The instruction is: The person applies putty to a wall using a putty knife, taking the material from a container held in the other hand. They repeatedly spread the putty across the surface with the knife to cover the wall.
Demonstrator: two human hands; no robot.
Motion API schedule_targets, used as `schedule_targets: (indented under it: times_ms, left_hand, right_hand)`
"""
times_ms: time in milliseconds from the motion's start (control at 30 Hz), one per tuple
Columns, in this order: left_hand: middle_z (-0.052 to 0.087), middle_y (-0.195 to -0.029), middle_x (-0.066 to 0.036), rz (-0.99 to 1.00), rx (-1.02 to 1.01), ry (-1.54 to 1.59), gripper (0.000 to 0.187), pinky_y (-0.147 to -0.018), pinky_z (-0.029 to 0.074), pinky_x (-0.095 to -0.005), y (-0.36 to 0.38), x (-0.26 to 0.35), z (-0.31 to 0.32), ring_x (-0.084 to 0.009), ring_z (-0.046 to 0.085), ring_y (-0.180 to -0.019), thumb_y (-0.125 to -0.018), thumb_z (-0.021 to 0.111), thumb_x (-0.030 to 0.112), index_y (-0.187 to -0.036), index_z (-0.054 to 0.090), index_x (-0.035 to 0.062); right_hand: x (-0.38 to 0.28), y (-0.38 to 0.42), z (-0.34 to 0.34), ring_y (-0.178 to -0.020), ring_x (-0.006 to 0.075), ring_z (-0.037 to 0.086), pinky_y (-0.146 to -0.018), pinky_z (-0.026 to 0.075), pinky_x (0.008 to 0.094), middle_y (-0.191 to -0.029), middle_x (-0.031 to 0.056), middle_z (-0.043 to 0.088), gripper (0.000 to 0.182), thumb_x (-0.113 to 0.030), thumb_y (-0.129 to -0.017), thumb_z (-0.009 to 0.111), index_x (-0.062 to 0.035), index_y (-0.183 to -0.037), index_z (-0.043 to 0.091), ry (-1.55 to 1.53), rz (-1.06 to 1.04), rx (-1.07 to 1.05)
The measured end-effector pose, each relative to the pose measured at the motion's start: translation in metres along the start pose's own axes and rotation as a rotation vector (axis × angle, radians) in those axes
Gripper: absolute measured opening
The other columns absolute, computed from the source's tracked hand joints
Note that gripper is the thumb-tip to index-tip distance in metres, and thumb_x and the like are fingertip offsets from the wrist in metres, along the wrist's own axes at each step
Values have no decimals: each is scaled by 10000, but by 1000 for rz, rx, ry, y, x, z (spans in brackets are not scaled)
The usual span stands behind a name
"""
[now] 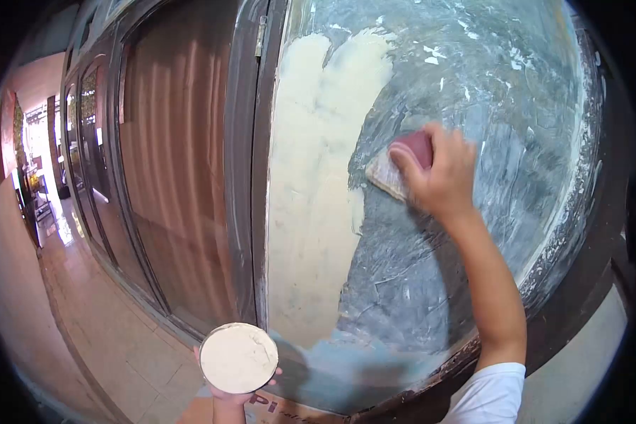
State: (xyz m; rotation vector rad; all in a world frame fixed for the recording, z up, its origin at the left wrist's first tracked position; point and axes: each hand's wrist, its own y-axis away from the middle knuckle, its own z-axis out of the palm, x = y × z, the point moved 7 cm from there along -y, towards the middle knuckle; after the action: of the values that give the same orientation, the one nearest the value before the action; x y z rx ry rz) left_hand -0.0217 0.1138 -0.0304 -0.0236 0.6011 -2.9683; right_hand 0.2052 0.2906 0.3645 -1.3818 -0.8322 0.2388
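My right hand (446, 173) grips a putty spreader with a maroon handle (417, 147) and a wide, pale, smeared blade (386, 174). Its edge points left, close over the border where a cream putty coat (314, 141) meets the mottled grey-blue panel (410, 297). Low in the view, my left hand (227, 394) supports a round tub from below, fingers curled around its sides. Smooth cream putty (237, 357) fills that tub nearly to the rim, with a small rough patch at its right.
Left of the panel stands a dark frame (244, 155) with a hinge (261, 35), then glass with a brown curtain (180, 127) behind. A tiled corridor (85, 283) runs to the far left. Printed cardboard (283, 408) lies below; a dark, paint-flecked border (579, 184) edges the right.
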Motion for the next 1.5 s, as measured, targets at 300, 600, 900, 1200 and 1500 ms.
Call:
schedule_targets:
  times_ms: [300, 600, 900, 1200, 1500]
  left_hand:
    - [282, -1621, -331, -73, -90, 122, 1114, -1007, 381, -852, 8, -4, 3, -774, 331, -1301, -839, 493, 895, -1640, 272, 152]
    - [428, -1544, -320, -20, 65, -8, 1073, -878, 533, -780, 15, 2, -3, -748, 477, -1181, -850, 463, 899, -1606, 351, 146]
    - [318, -1602, -337, -17, -1, 86, 1124, -909, 464, -834, 17, 2, -8, -776, 387, -1252, -832, 438, 926, -1632, 296, 149]
    - [327, -1600, -329, -14, -37, 77, 1126, -946, 448, -826, 13, 4, -8, -762, 382, -1271, -831, 449, 924, -1634, 291, 151]
    - [302, -1612, -339, -43, -36, 87, 1131, -980, 430, -826, 12, 5, -9, -767, 358, -1293, -830, 456, 920, -1642, 273, 154]
  right_hand:
    - [3, -6, -3, -885, 271, 571, -773, 373, 437, -1003, 53, 661, 459, -480, -875, 769, -99, -1114, 677, 73, 65, 71]
    - [-35, 37, 23, -881, 252, 566, -774, 370, 427, -935, 37, 624, 434, -447, -870, 767, -103, -1118, 672, 33, -201, -280]
    - [-51, 66, 18, -876, 273, 583, -788, 388, 455, -944, 50, 657, 456, -500, -906, 732, -97, -1115, 688, -128, -157, -414]
    - [-13, 30, -9, -843, 242, 582, -761, 368, 436, -904, 43, 635, 421, -455, -878, 761, -111, -1110, 692, -72, 55, 62]
    - [9, -7, -4, -840, 245, 575, -770, 371, 434, -911, 52, 628, 428, -446, -868, 772, -107, -1114, 684, 97, 179, 120]
